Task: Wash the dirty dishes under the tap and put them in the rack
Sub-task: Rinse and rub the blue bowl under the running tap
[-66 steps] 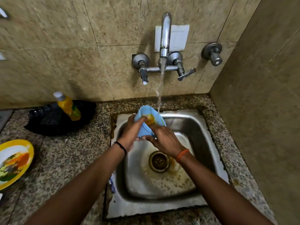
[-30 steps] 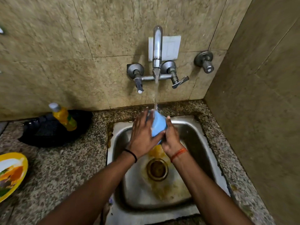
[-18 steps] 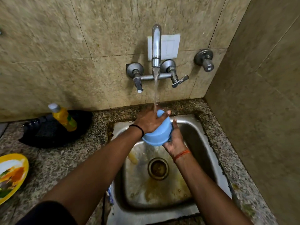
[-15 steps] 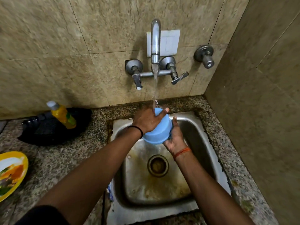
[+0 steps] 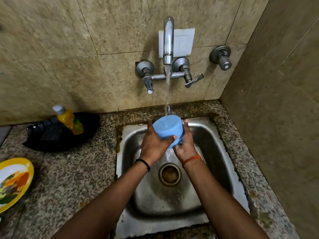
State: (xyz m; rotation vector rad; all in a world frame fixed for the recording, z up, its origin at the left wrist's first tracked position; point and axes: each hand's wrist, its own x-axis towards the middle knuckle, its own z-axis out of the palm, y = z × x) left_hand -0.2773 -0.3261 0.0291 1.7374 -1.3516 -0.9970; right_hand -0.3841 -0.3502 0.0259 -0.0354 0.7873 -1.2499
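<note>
Beige tiled walls meet a speckled granite counter (image 5: pixel 72 173) around a steel sink (image 5: pixel 215 152), where the tap (image 5: pixel 168 40) runs onto an upturned blue bowl (image 5: pixel 166 130) — held above the basin between the left hand (image 5: pixel 153 144) and right hand (image 5: pixel 186 144), fingers curled around its sides.

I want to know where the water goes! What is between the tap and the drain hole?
In the head view, the blue bowl, bottom up, sits between tap and drain, gripped by the left hand and right hand.
</note>
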